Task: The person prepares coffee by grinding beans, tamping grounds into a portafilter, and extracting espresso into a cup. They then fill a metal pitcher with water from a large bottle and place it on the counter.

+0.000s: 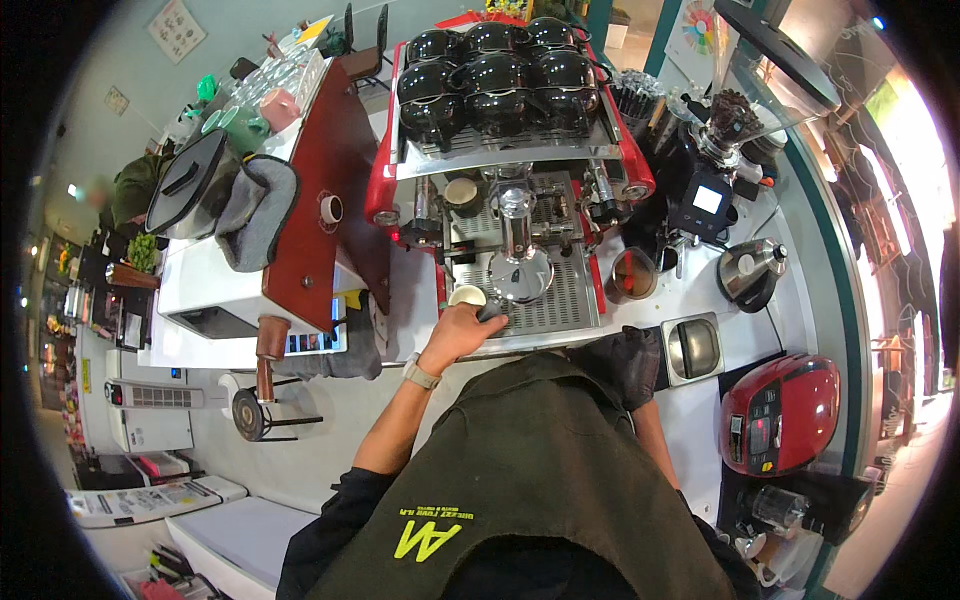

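Observation:
My left hand point(457, 334), with a watch on the wrist, grips a small cup point(468, 295) with a cream inside and a darker outside. It holds the cup at the front left of the drip tray point(551, 319) of a red and chrome espresso machine point(380, 176). The chrome group head point(517, 217) is just behind and to the right of the cup. A second cream-lined cup point(462, 195) stands farther back on the left. My right hand is at the counter's front edge, hidden by a dark cloth point(626, 364); whether it grips the cloth is unclear.
Black cups point(499, 75) are stacked on the machine. To the right are a coffee grinder point(701, 202), a glass point(634, 274), a steel kettle point(750, 274), a steel container point(691, 349) and a red cooker point(780, 416). A wooden-sided box point(315, 150) stands left, with a tablet point(319, 341) below it.

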